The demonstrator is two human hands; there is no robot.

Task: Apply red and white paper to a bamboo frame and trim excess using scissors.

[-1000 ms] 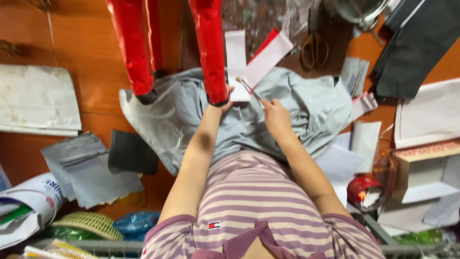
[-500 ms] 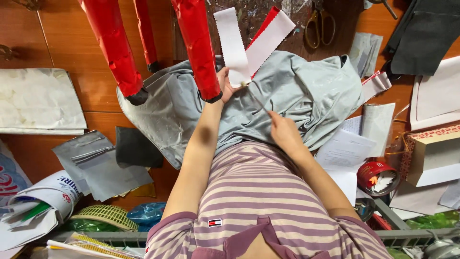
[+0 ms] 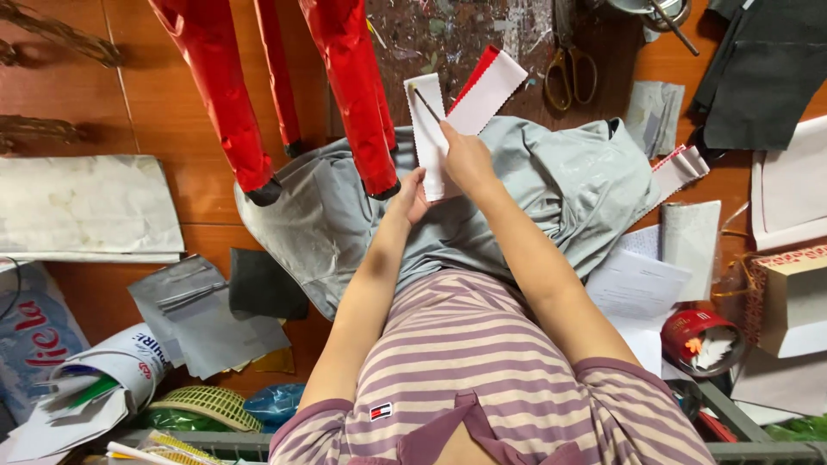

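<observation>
Looking down in the head view, single view only: your left hand (image 3: 412,196) grips the lower edge of a white paper strip (image 3: 425,129), fingers curled onto it, holding it upright over the grey cloth (image 3: 568,185) in your lap.

Your right hand (image 3: 465,158) is pinched shut on a thin stick (image 3: 425,103), possibly a brush or pencil, can't tell which. Its tip sits on the upper part of the strip.

Landmark = the strip:
- Red-and-white paper piece (image 3: 487,86) with a zigzag edge is touching it on the right, angled up and away. Can't tell whether your hand holds that one too.
- Grey cloth is directly below and spreads to both sides, covering your lap.
- Red paper-wrapped legs (image 3: 353,95) hang just left of it; two more red ones further left, each with a dark tip at the bottom end.
- Scissors (image 3: 568,60) with yellowish handles lie to the upper right on the paint-spattered dark board (image 3: 457,34).
- Dark fabric sheets (image 3: 758,69) are far right, near the top corner.
- White paper sheets (image 3: 637,284) are down and right, past the cloth edge; red round tin (image 3: 693,336) lies below those, cardboard box (image 3: 788,297) beside it.
- Big creased white sheet (image 3: 86,207) is well off to the left on the wooden floor (image 3: 164,112).
- Grey bags (image 3: 198,310) and woven green basket (image 3: 207,405) sit lower left, near your left elbow.
</observation>
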